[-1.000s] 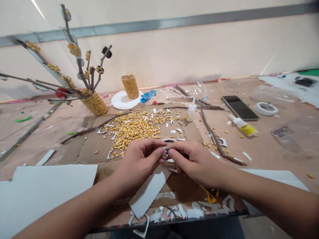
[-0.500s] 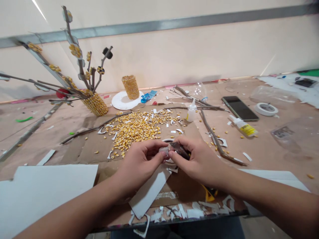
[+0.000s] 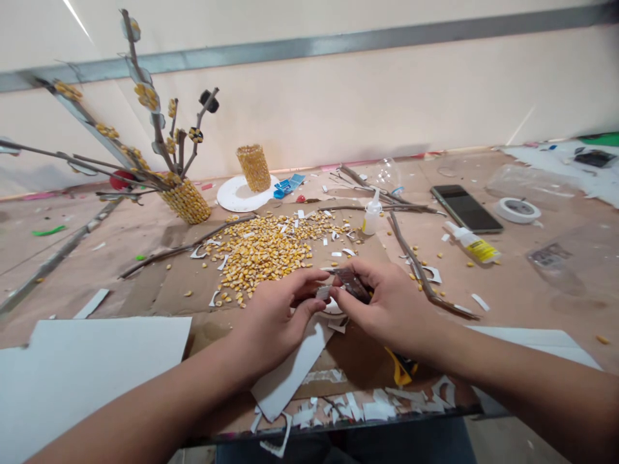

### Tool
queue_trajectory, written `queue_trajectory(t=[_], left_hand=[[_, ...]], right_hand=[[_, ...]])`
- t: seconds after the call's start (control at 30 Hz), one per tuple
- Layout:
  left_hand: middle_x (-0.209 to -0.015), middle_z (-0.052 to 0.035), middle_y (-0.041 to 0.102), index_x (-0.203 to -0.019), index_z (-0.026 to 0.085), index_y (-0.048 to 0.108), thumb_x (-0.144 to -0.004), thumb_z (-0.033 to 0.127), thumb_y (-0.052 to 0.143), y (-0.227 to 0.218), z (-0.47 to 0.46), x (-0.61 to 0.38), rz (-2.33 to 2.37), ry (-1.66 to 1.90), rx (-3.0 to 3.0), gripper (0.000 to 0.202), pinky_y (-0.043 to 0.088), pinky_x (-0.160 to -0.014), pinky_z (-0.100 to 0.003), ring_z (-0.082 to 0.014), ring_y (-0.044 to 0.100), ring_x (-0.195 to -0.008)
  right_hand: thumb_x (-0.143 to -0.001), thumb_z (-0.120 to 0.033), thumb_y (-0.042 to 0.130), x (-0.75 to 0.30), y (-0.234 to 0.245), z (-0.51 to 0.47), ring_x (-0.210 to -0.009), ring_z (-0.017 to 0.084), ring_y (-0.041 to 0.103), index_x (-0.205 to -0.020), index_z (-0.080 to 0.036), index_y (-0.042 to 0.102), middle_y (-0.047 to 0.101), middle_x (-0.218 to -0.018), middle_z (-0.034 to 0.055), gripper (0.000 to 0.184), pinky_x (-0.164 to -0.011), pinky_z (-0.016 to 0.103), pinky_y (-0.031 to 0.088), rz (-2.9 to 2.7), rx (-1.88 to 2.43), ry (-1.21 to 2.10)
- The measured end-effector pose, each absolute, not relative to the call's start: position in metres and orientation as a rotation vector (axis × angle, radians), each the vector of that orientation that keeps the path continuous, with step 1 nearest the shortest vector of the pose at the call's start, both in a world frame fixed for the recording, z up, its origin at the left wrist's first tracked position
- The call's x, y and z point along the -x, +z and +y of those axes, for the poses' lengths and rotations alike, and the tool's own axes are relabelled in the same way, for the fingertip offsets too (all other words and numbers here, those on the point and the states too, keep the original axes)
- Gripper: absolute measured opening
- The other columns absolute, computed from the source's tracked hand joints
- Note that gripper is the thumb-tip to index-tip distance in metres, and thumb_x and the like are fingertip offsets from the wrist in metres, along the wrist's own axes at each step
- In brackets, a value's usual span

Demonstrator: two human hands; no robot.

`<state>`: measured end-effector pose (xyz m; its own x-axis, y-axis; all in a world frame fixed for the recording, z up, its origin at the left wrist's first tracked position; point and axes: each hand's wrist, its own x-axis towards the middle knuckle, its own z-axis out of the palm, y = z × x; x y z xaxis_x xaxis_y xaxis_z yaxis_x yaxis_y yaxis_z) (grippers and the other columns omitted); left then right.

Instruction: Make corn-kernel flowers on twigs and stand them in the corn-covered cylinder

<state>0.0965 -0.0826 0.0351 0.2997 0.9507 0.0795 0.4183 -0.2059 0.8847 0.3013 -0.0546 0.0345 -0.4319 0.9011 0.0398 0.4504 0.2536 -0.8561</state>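
My left hand and my right hand meet over a sheet of brown cardboard near the table's front edge. Both pinch the same small thing: a dark, stick-like piece with a small whitish bit at its left end. My right hand's fingers wrap the dark piece; my left thumb and fingers press on the whitish end. A white paper ring lies just under the hands. A heap of yellow corn kernels spreads right behind them.
A kernel-covered vase with decorated branches stands back left, a kernel-covered cup on a white disc behind it. Glue bottles, twigs, a phone and a tape roll lie right. White card sheets and paper scraps line the front edge.
The dark piece has come into view between my fingers and tilted up to the left. Both hands shifted slightly, still pinching it together.
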Motion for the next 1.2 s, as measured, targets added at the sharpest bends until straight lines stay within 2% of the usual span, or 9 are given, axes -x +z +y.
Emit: queue_trajectory(t=[0.13,0.47,0.67,0.83,0.97,1.1,1.2], left_hand=[[-0.104,-0.0049,0.084,-0.115,0.023,0.076,-0.094,0.017,0.070,0.036,-0.081,-0.095,1.212,0.860,-1.880,0.023,0.060,-0.085,-0.029,-0.0190,0.080,-0.091],[-0.101,-0.0056,0.082,-0.108,0.019,0.072,-0.087,0.018,0.079,0.038,-0.082,-0.100,1.124,0.923,-1.545,0.022,0.062,-0.087,-0.028,-0.0178,0.078,-0.091],[-0.093,-0.0043,0.081,-0.100,0.018,0.074,-0.084,0.018,0.083,0.043,-0.080,-0.101,1.089,0.936,-1.409,0.017,0.061,-0.082,-0.027,-0.0165,0.077,-0.084],[-0.092,-0.0058,0.081,-0.098,0.016,0.074,-0.077,0.018,0.089,0.042,-0.075,-0.098,1.128,0.997,-1.203,0.026,0.061,-0.079,-0.026,-0.0176,0.076,-0.085],[-0.097,-0.0057,0.082,-0.100,0.017,0.076,-0.074,0.021,0.094,0.043,-0.069,-0.094,1.089,1.079,-1.092,0.032,0.061,-0.076,-0.023,-0.0153,0.076,-0.083],[-0.097,-0.0055,0.083,-0.100,0.018,0.078,-0.077,0.024,0.093,0.043,-0.068,-0.093,0.982,1.072,-1.029,0.029,0.062,-0.073,-0.024,-0.0148,0.077,-0.077],[-0.096,-0.0055,0.083,-0.100,0.018,0.080,-0.076,0.026,0.094,0.044,-0.071,-0.094,0.955,1.081,-0.996,0.028,0.061,-0.070,-0.020,-0.0131,0.076,-0.074]], right_hand=[[-0.091,-0.029,0.061,-0.302,0.036,-0.054,-0.060,0.014,0.049,-0.083,-0.021,0.063,0.056,-0.066,-0.0029,0.012,-0.057,0.028,0.034,-1.989,1.224,1.105],[-0.090,-0.032,0.062,-0.302,0.039,-0.055,-0.059,0.012,0.045,-0.082,-0.021,0.062,0.051,-0.064,-0.0042,0.014,-0.056,0.026,0.033,-1.979,1.154,1.188],[-0.083,-0.025,0.065,-0.303,0.045,-0.057,-0.057,0.010,0.041,-0.077,-0.021,0.058,0.046,-0.062,-0.0058,0.010,-0.053,0.024,0.032,-1.911,1.037,1.346],[-0.083,-0.019,0.061,-0.310,0.054,-0.055,-0.055,0.008,0.035,-0.072,-0.022,0.049,0.039,-0.062,-0.0077,0.016,-0.051,0.023,0.029,-1.896,0.875,1.553],[-0.083,-0.012,0.061,-0.314,0.058,-0.051,-0.056,0.009,0.039,-0.082,-0.020,0.060,0.046,-0.064,-0.0068,0.008,-0.052,0.022,0.032,-2.125,0.844,1.641],[-0.094,-0.023,0.059,-0.314,0.059,-0.049,-0.062,0.010,0.046,-0.092,-0.018,0.065,0.055,-0.073,-0.0032,0.008,-0.058,0.023,0.037,-2.224,0.846,1.488],[-0.107,-0.038,0.042,-0.314,0.057,-0.050,-0.061,0.011,0.049,-0.086,-0.020,0.059,0.054,-0.068,-0.0027,0.033,-0.057,0.023,0.040,-2.089,0.876,1.544]])
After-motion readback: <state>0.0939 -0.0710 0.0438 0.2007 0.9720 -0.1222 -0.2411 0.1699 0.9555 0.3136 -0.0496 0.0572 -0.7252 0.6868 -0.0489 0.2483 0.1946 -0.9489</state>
